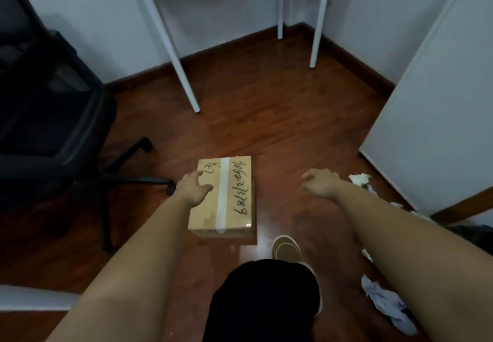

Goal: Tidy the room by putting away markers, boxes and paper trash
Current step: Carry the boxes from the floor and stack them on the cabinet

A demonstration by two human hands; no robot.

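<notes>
A taped cardboard box (234, 195) with black handwriting lies flat on the wooden floor in front of me. My left hand (193, 185) hovers over or rests on its left top edge, fingers spread, holding nothing. My right hand (318, 183) is to the right of the box, apart from it, fingers loosely curled and empty. Crumpled paper trash lies on the floor at the right: one piece (360, 179) just beyond my right hand, another bluish-white wad (386, 304) below my right forearm.
A black office chair (53, 128) stands at the left, its wheeled base reaching toward the box. White table legs (184, 75) stand behind the box. A white cabinet (437, 101) fills the right side. My shoe (286, 248) is near the box's right corner.
</notes>
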